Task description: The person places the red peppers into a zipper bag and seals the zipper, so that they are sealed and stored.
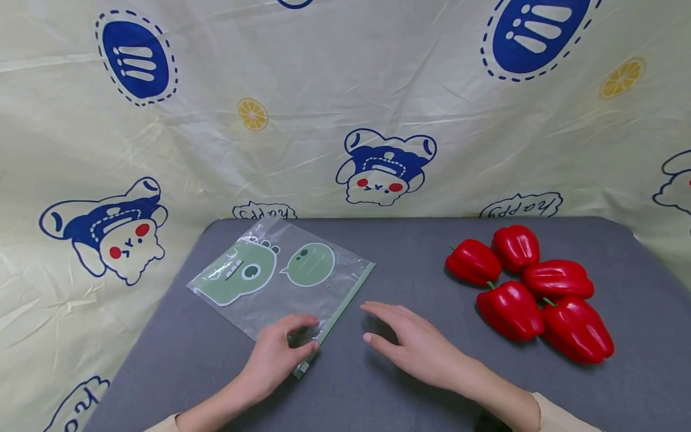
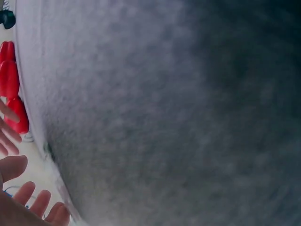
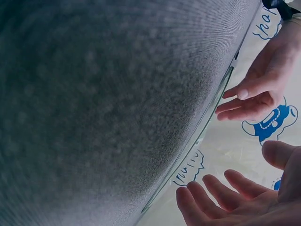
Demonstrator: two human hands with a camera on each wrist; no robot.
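Observation:
A clear zip bag (image 1: 286, 294) with a green cartoon print lies flat on the grey table, its green zip edge (image 1: 345, 300) facing right. Over the bag's near corner hovers my left hand (image 1: 272, 354), thumb and fingers curved and apart, fingertips close to the zip edge by the slider (image 1: 303, 367). My right hand (image 1: 418, 342) is just right of the bag, fingers loosely bent, thumb apart, holding nothing. In the right wrist view, my left hand (image 3: 256, 92) is beside the bag's edge, above my spread right fingers (image 3: 225, 195).
Several glossy red bell peppers (image 1: 510, 312) sit grouped on the right of the table, beyond my right hand. A patterned cloth (image 1: 302, 162) with cartoon figures hangs behind the table (image 1: 405, 252). Something dark (image 1: 491, 422) shows under my right forearm at the near edge.

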